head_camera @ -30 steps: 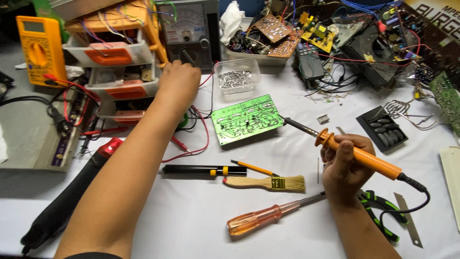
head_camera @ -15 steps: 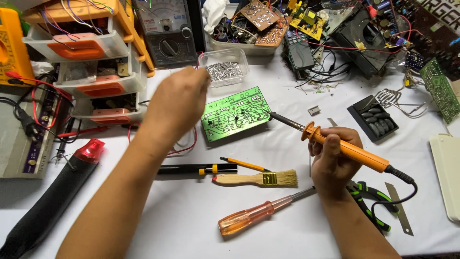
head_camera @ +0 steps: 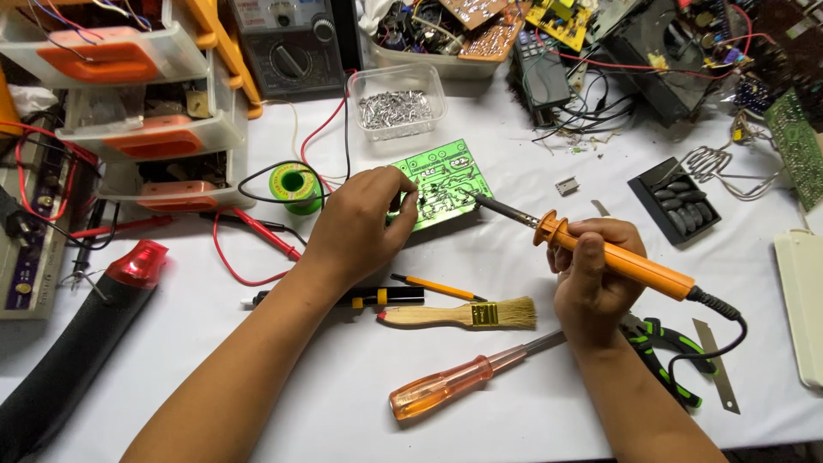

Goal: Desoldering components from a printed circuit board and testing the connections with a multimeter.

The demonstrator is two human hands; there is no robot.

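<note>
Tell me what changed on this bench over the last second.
The left hand pulled back from the orange drawer unit to the green circuit board, fingers now at its edge. The soldering iron tip moved onto the board. The right hand keeps its grip; brush and screwdriver lie unmoved.

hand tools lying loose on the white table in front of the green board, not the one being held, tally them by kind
paintbrush: 1
screwdriver with orange handle: 1
pliers with green and black handles: 1
black pen-shaped tool with yellow band: 1
orange pencil: 1
total: 5
</note>
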